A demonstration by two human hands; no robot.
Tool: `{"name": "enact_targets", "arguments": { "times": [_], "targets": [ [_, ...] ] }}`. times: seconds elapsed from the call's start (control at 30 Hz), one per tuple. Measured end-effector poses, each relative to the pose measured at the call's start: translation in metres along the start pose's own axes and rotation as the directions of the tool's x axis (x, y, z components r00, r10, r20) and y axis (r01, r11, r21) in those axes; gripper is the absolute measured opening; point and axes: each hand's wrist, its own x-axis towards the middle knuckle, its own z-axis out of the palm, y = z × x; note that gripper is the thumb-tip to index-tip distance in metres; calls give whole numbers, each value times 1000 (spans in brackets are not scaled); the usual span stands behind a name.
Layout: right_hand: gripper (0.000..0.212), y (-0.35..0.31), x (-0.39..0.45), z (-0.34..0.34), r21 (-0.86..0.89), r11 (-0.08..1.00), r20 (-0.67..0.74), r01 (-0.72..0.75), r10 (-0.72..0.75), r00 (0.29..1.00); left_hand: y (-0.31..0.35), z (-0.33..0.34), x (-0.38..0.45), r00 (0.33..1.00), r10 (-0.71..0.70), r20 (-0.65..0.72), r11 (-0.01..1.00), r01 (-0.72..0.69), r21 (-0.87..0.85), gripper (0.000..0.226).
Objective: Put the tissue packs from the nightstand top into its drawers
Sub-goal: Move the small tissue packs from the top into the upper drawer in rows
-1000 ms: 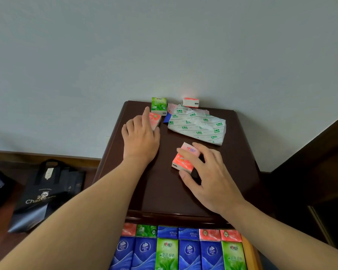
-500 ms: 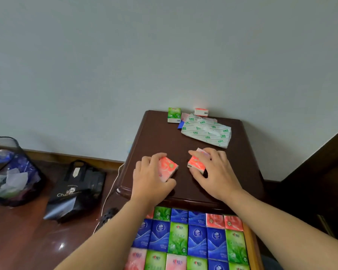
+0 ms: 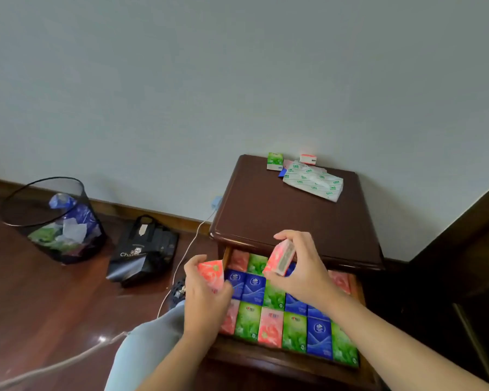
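Pale wall, dark wood floor, nightstand (image 3: 291,210) in the corner with its top drawer (image 3: 294,354) pulled out, nearly full of packs in rows. My left hand (image 3: 206,300) grips a pink pack (image 3: 211,273) at the drawer's left edge; my right hand (image 3: 302,266) pinches another pink pack (image 3: 281,256), tilted, above the back rows. They look light, soft, with slick wrapping; best held across the narrow sides. A green pack (image 3: 275,161), a red-and-white pack (image 3: 308,159) and a large soft tissue bundle (image 3: 314,183) sit at the back of the top.
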Motion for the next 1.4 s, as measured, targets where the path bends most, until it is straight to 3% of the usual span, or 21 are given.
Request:
{"name": "enact_targets", "arguments": {
  "times": [0.13,0.27,0.47,0.6,0.7,0.83,0.97,1.07,1.13,1.2,1.3,1.4],
  "targets": [
    [70,-2,-32,38,-103,992,150,-74,89,985,-15,-5,-15,999,-47,-21,994,45,-95,67],
    [72,-4,-37,67,-198,961,93,-194,215,972,-25,-7,-19,1000,-20,-24,996,18,-84,65],
    [65,-4,-21,109,-113,921,-33,-372,371,928,-26,-8,-23,999,-9,-50,995,4,-97,50],
    [61,0,-6,127,-94,936,-79,-339,333,940,-29,-12,-22,999,-41,-34,983,34,-178,35],
    [58,4,2,136,-185,915,-80,-359,350,933,-30,-13,-22,998,-48,-35,977,39,-212,30],
    [38,6,3,138,-295,869,-94,-396,386,918,-30,-12,-21,998,-57,-14,970,52,-236,26],
    [42,3,2,127,-339,868,22,-363,393,919,-33,-12,-20,999,-50,7,973,50,-224,21],
    [42,-6,-4,116,-406,877,119,-258,331,936,-32,-12,-19,999,-45,21,975,49,-218,19],
    [38,-12,-15,108,-337,925,135,-175,232,963,-32,-12,-19,998,-37,44,977,45,-207,21],
    [53,-17,-29,101,-235,967,153,-104,142,978,-31,-13,-20,996,-33,78,970,50,-237,29],
    [78,-26,-44,86,-90,991,193,-101,117,974,-32,-14,-19,992,-1,124,979,26,-200,60],
    [74,-35,-45,75,34,996,212,-85,75,974,-35,-14,-20,979,65,192,988,-36,-149,76]
  ]
}}
